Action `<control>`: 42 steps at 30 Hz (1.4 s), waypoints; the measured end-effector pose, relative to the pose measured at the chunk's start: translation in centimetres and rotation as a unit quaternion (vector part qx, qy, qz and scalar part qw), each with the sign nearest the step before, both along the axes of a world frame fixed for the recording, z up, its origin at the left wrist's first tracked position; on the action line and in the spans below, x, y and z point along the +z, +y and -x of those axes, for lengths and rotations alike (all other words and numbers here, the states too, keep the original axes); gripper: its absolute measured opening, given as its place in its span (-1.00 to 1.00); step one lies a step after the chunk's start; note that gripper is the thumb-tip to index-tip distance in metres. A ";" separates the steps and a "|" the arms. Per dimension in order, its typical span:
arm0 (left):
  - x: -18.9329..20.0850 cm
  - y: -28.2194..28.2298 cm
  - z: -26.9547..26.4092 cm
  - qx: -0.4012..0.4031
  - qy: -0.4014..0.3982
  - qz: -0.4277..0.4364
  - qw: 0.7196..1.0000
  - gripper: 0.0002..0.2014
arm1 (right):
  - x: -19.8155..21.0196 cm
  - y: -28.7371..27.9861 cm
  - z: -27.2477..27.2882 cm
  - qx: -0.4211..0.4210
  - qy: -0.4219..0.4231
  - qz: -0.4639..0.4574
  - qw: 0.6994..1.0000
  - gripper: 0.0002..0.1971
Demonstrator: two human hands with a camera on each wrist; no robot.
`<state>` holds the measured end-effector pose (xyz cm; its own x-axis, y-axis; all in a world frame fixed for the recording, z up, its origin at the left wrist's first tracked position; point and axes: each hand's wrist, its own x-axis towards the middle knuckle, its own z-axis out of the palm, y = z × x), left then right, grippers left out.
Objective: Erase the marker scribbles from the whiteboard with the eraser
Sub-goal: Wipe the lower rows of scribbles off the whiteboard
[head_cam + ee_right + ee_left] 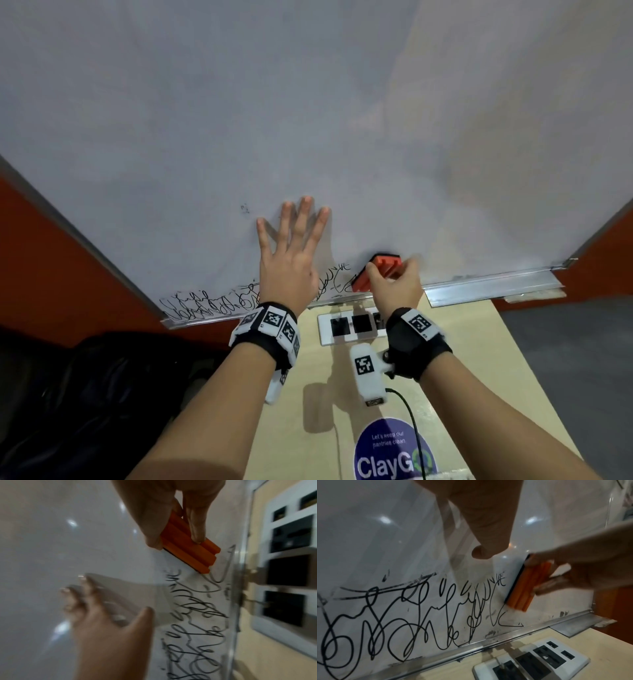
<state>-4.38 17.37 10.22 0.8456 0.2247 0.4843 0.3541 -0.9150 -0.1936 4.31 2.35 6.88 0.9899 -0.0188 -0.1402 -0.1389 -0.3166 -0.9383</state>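
While the left hand (287, 263) presses flat, fingers spread, right fingers (195, 524) grip the eraser (376, 272) near the whiteboard (308, 120) bottom edge, scribbles (402, 622) leftward.

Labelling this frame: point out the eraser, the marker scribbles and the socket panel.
eraser (523, 588), left wrist view, on its orange ribbed back.
marker scribbles (412, 627), left wrist view, on a black loop.
socket panel (352, 325), head view, on its middle black socket.
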 end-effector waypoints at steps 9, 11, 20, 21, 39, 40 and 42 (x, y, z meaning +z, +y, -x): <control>-0.4 -0.3 -0.2 0.013 0.000 0.003 1.000 0.08 | -1.1 0.3 0.3 0.013 0.003 -0.007 1.000 -0.66; -0.4 -0.3 -0.3 0.010 -0.008 0.000 1.000 0.08 | -1.0 0.5 0.2 0.013 0.001 -0.006 1.000 -0.65; -0.6 -0.4 -0.5 0.022 -0.004 0.002 1.000 0.12 | -0.5 0.1 0.0 0.070 -0.074 0.011 0.995 -0.68; -0.7 -0.5 -0.5 0.025 -0.001 0.003 1.000 0.12 | -1.5 0.1 0.1 0.076 -0.060 0.023 0.995 -0.67; -0.8 -0.6 -0.4 0.021 -0.006 0.007 1.000 0.11 | -3.4 2.7 2.1 0.063 -0.030 0.068 0.995 -0.60; -0.8 -0.5 -0.3 0.015 -0.008 0.006 1.000 0.11 | -3.2 2.8 2.2 0.048 -0.023 0.050 0.997 -0.61; -0.9 -0.2 -0.3 0.011 -0.013 0.001 1.000 0.10 | -2.4 2.7 1.7 0.026 -0.039 0.011 0.999 -0.66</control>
